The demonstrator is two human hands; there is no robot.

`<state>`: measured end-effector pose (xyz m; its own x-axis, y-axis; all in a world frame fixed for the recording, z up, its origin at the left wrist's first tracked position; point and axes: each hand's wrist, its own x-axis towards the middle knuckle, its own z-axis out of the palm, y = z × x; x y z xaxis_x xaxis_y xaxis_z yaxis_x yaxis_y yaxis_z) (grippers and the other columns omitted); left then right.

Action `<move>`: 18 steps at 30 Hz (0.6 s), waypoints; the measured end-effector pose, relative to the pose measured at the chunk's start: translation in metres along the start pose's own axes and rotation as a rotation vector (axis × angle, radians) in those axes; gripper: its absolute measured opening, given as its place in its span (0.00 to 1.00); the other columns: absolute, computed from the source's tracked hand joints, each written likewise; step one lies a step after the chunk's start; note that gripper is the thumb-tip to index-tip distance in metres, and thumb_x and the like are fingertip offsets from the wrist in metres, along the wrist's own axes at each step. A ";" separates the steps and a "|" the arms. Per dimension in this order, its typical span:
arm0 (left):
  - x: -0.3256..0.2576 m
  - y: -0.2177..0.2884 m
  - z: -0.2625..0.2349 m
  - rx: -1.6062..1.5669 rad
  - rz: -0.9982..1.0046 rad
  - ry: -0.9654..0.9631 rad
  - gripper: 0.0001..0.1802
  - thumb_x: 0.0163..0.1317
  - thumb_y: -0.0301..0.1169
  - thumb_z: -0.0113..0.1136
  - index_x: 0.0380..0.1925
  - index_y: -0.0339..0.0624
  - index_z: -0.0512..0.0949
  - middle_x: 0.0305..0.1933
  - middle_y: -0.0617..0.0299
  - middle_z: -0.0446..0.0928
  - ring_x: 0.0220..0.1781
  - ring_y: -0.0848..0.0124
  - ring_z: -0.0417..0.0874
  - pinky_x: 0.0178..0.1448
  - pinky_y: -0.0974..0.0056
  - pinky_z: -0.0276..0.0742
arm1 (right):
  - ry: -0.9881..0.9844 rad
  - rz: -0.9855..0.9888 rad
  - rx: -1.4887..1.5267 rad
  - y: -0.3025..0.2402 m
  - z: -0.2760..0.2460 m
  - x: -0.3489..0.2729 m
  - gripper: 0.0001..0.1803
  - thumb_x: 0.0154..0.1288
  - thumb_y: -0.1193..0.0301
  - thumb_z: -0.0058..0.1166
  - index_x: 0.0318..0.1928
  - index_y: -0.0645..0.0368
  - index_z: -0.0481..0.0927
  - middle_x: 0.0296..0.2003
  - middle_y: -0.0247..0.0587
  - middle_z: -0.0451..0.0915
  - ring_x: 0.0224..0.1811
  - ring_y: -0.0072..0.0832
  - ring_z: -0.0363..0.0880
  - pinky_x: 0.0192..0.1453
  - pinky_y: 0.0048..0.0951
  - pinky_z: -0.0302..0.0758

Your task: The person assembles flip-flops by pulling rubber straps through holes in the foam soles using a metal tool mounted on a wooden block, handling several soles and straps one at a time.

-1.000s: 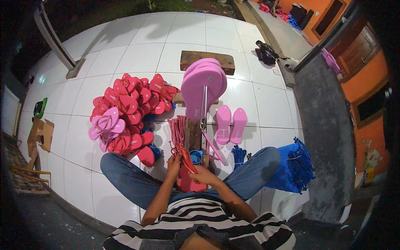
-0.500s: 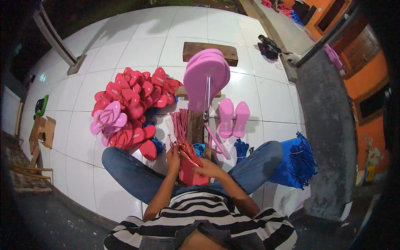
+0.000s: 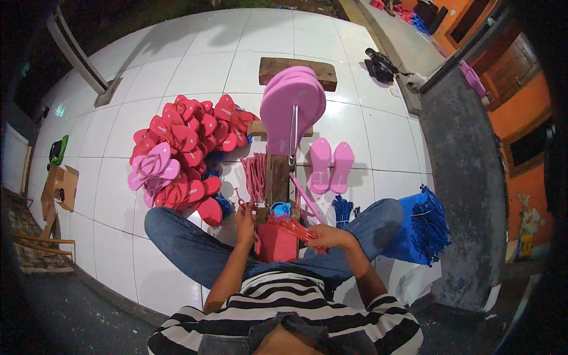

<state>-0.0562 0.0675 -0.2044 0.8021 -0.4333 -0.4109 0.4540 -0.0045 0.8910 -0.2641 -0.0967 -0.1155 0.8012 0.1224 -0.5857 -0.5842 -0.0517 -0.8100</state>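
Over my left thigh, my left hand (image 3: pixel 244 222) is closed on a thin reddish flip-flop strap (image 3: pixel 239 196), whose end sticks up above the fingers. On the other side, my right hand (image 3: pixel 331 237) grips glossy red strips (image 3: pixel 294 228) that look like a bunch of straps, stretching left from the fingers. Between the hands lies a red flat pad (image 3: pixel 277 242) on a narrow wooden bench (image 3: pixel 277 183). A small round blue container (image 3: pixel 280 209) sits just above the pad. Pink straps (image 3: pixel 254 177) lie bundled left of the bench.
Pink soles (image 3: pixel 293 103) stand stacked at the bench's far end beside a metal rod (image 3: pixel 293 133). Two pink soles (image 3: pixel 320 165) lie to their right. Red flip-flops (image 3: pixel 186 133) are heaped at left, with pink ones (image 3: pixel 155 165) on top. Blue straps (image 3: pixel 427 228) lie by my right knee.
My right hand has moved right, away from my left, carrying the red strips and uncovering the red pad. My left hand stays near its place with a single strap.
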 end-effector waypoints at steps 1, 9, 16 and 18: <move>-0.001 0.001 0.000 0.009 -0.029 -0.019 0.09 0.68 0.37 0.51 0.33 0.45 0.73 0.27 0.71 0.72 0.22 0.84 0.63 0.25 0.75 0.57 | -0.036 0.032 -0.023 0.002 0.001 0.001 0.11 0.61 0.67 0.52 0.41 0.60 0.71 0.20 0.34 0.74 0.20 0.19 0.75 0.21 0.21 0.71; 0.001 0.006 -0.004 0.055 0.025 0.053 0.09 0.68 0.38 0.50 0.38 0.46 0.72 0.32 0.69 0.74 0.25 0.83 0.66 0.27 0.74 0.61 | 0.172 -0.145 0.122 0.001 0.022 0.031 0.11 0.62 0.67 0.53 0.39 0.60 0.70 0.21 0.32 0.72 0.19 0.19 0.71 0.20 0.23 0.70; 0.004 -0.006 -0.017 -0.010 -0.037 -0.041 0.12 0.63 0.41 0.54 0.40 0.48 0.73 0.34 0.68 0.76 0.26 0.82 0.67 0.26 0.76 0.61 | 0.188 -0.044 0.041 -0.009 0.017 0.035 0.13 0.61 0.65 0.56 0.39 0.60 0.70 0.22 0.32 0.74 0.22 0.18 0.74 0.24 0.23 0.72; 0.003 -0.002 -0.011 -0.007 -0.054 -0.006 0.07 0.67 0.36 0.50 0.37 0.48 0.72 0.32 0.70 0.75 0.23 0.84 0.65 0.24 0.77 0.59 | 0.193 0.008 -0.013 -0.011 0.009 0.025 0.13 0.61 0.65 0.56 0.39 0.59 0.71 0.22 0.33 0.75 0.22 0.19 0.75 0.25 0.23 0.73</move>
<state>-0.0510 0.0760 -0.2094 0.7740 -0.4380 -0.4572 0.4994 -0.0214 0.8661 -0.2386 -0.0843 -0.1214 0.8072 -0.0701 -0.5861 -0.5900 -0.0653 -0.8048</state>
